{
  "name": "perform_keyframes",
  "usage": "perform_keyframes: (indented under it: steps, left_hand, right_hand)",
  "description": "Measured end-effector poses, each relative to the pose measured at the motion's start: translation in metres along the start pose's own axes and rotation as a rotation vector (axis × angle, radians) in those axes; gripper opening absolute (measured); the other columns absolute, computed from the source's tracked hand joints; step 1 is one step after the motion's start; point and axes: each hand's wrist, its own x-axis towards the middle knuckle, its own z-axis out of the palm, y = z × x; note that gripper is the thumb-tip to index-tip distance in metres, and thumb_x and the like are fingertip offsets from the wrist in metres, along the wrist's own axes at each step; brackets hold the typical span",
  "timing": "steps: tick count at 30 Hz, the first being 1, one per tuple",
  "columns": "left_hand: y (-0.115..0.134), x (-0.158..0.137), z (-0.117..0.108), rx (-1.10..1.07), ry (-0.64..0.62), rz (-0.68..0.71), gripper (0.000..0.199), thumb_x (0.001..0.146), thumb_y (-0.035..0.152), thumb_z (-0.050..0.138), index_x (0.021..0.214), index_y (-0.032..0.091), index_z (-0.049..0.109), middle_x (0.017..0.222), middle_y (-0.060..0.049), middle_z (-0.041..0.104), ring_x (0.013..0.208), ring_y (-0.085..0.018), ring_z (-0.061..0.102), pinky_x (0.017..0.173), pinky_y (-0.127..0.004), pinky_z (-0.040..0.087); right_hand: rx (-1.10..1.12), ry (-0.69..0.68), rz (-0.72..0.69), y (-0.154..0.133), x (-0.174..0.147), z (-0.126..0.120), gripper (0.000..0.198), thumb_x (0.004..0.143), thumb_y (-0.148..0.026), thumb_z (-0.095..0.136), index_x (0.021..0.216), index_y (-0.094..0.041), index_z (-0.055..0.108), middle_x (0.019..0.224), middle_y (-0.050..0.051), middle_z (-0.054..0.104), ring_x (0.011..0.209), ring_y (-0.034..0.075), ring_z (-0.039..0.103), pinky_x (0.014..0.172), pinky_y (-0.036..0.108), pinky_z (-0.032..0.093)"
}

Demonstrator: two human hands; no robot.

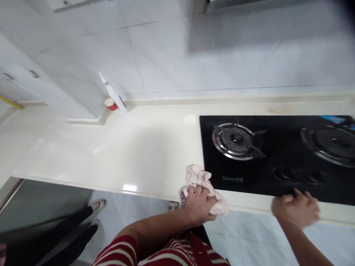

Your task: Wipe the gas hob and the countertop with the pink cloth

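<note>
Left hand (199, 207) clutches pale pink cloth (197, 176); gas hob (280, 147) rightward (brand lettering (232, 179) blurred); right hand (298, 210) loosely spread.

A gas hob (280, 151) marks this a kitchen.

There are two bare hands (200, 205) (299, 210), one cloth (198, 175), one stove (249, 177), two burners (235, 138) (334, 142), one cup (112, 106) and two shoes (102, 204) (95, 223).
</note>
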Motion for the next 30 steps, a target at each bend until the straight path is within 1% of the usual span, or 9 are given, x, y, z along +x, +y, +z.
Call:
perform_keyframes:
  steps: [7, 11, 12, 14, 18, 19, 22, 26, 30]
  left_hand:
    - [-0.026, -0.021, -0.011, 0.007, -0.107, -0.010, 0.060, 0.078, 0.052, 0.073, 0.132, 0.034, 0.056, 0.135, -0.010, 0.054, 0.118, -0.033, 0.045, 0.093, -0.049, 0.038]
    - [-0.057, -0.063, -0.024, 0.112, -0.064, -0.181, 0.059, 0.073, 0.038, 0.079, 0.128, 0.040, 0.059, 0.133, -0.008, 0.057, 0.120, -0.034, 0.047, 0.092, -0.048, 0.039]
    - [-0.062, -0.071, -0.028, 0.143, -0.039, -0.221, 0.058, 0.072, 0.033, 0.078, 0.127, 0.041, 0.060, 0.130, -0.007, 0.059, 0.119, -0.033, 0.048, 0.091, -0.046, 0.041]
    - [-0.068, -0.079, -0.034, 0.198, 0.005, -0.289, 0.055, 0.071, 0.027, 0.075, 0.123, 0.040, 0.062, 0.126, -0.006, 0.060, 0.115, -0.032, 0.051, 0.089, -0.045, 0.042]
    - [-0.059, -0.070, -0.032, 0.245, 0.047, -0.362, 0.044, 0.072, 0.025, 0.069, 0.116, 0.031, 0.066, 0.117, -0.008, 0.063, 0.106, -0.031, 0.054, 0.086, -0.043, 0.044]
    - [-0.055, -0.065, -0.029, 0.253, 0.051, -0.369, 0.042, 0.071, 0.025, 0.069, 0.113, 0.029, 0.066, 0.115, -0.009, 0.063, 0.104, -0.031, 0.055, 0.085, -0.042, 0.044]
    - [-0.040, -0.051, -0.019, 0.305, 0.089, -0.405, 0.040, 0.072, 0.027, 0.067, 0.111, 0.022, 0.065, 0.111, -0.011, 0.064, 0.101, -0.031, 0.055, 0.083, -0.042, 0.045]
    - [-0.015, -0.024, -0.013, 0.328, 0.117, -0.373, 0.041, 0.077, 0.030, 0.063, 0.115, 0.017, 0.063, 0.105, -0.011, 0.063, 0.097, -0.031, 0.055, 0.083, -0.043, 0.044]
    - [0.013, 0.012, -0.005, 0.281, 0.092, -0.251, 0.045, 0.079, 0.033, 0.065, 0.121, 0.016, 0.062, 0.111, -0.012, 0.062, 0.101, -0.031, 0.055, 0.085, -0.044, 0.043]
  right_hand:
    - [0.064, 0.093, 0.102, 0.001, 0.011, -0.003, 0.048, 0.079, -0.029, 0.040, 0.120, -0.017, 0.062, 0.136, 0.017, 0.054, 0.131, 0.036, 0.043, 0.106, 0.059, 0.031]
    - [0.284, -0.049, 0.058, -0.045, -0.001, -0.031, 0.045, 0.086, -0.034, 0.036, 0.116, -0.012, 0.061, 0.118, 0.020, 0.057, 0.118, 0.035, 0.048, 0.102, 0.058, 0.036]
    - [0.397, -0.119, -0.054, -0.067, -0.015, -0.040, 0.045, 0.089, -0.035, 0.032, 0.117, -0.014, 0.060, 0.114, 0.018, 0.058, 0.115, 0.033, 0.049, 0.101, 0.058, 0.037]
    - [0.613, -0.427, -0.479, -0.117, -0.052, -0.056, 0.045, 0.095, -0.037, 0.030, 0.127, -0.017, 0.055, 0.120, 0.016, 0.056, 0.118, 0.031, 0.048, 0.105, 0.058, 0.035]
    - [0.684, -0.590, -0.818, -0.194, -0.127, -0.056, 0.043, 0.088, -0.046, 0.060, 0.127, -0.027, 0.056, 0.125, 0.007, 0.060, 0.117, 0.023, 0.053, 0.102, 0.039, 0.044]
    - [0.695, -0.702, -1.022, -0.202, -0.138, -0.049, 0.051, 0.088, -0.046, 0.062, 0.133, -0.025, 0.052, 0.133, 0.009, 0.057, 0.124, 0.024, 0.049, 0.105, 0.040, 0.042]
    - [0.630, -0.872, -1.238, -0.197, -0.146, -0.027, 0.068, 0.088, -0.049, 0.065, 0.145, -0.023, 0.039, 0.151, 0.012, 0.043, 0.141, 0.026, 0.035, 0.114, 0.045, 0.033]
    - [0.598, -0.880, -1.123, -0.160, -0.125, -0.017, 0.087, 0.084, -0.056, 0.068, 0.151, -0.016, 0.031, 0.152, 0.017, 0.043, 0.141, 0.030, 0.037, 0.117, 0.047, 0.029]
    - [0.597, -0.913, -0.921, -0.120, -0.103, -0.028, 0.091, 0.082, -0.056, 0.071, 0.152, -0.014, 0.031, 0.153, 0.019, 0.042, 0.141, 0.031, 0.038, 0.118, 0.047, 0.028]
